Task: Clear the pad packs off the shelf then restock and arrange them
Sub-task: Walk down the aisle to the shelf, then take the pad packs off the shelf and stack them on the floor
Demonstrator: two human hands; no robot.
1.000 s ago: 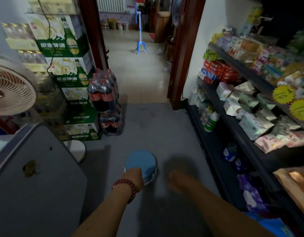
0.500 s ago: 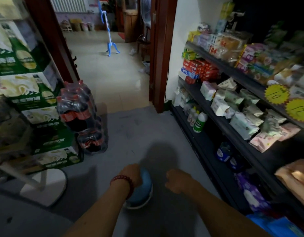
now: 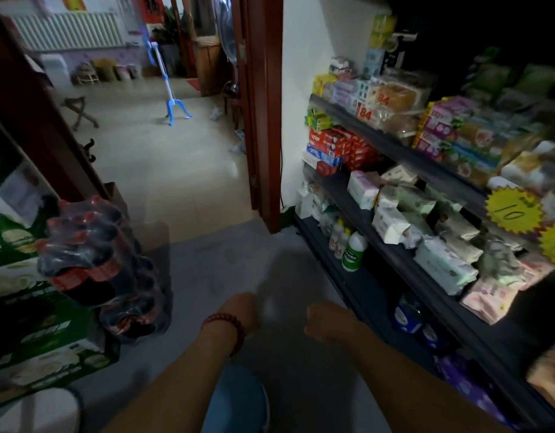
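Observation:
Pad packs (image 3: 443, 264) in pale green, white and pink wrappers lie jumbled along the middle shelf (image 3: 391, 245) of the dark rack on the right. My left hand (image 3: 240, 310), with a red bead bracelet on the wrist, reaches forward over the grey floor; its fingers bend down out of sight. My right hand (image 3: 327, 323) hangs beside it with fingers curled into a fist and holds nothing. Both hands are left of the rack and below the pad packs, touching none. A blue round stool (image 3: 238, 401) sits under my left forearm.
Shrink-wrapped cola bottles (image 3: 98, 264) and green beer cartons (image 3: 35, 332) stand stacked at the left. Yellow price tags (image 3: 513, 210) hang on the upper shelf edge. White bottles (image 3: 351, 251) stand on the lower shelf. A doorway (image 3: 263, 120) opens ahead onto a tiled room.
The view has swung right and forward toward the rack. My left hand has come off the blue stool, which now lies under my forearm. The fan at the left has left the view.

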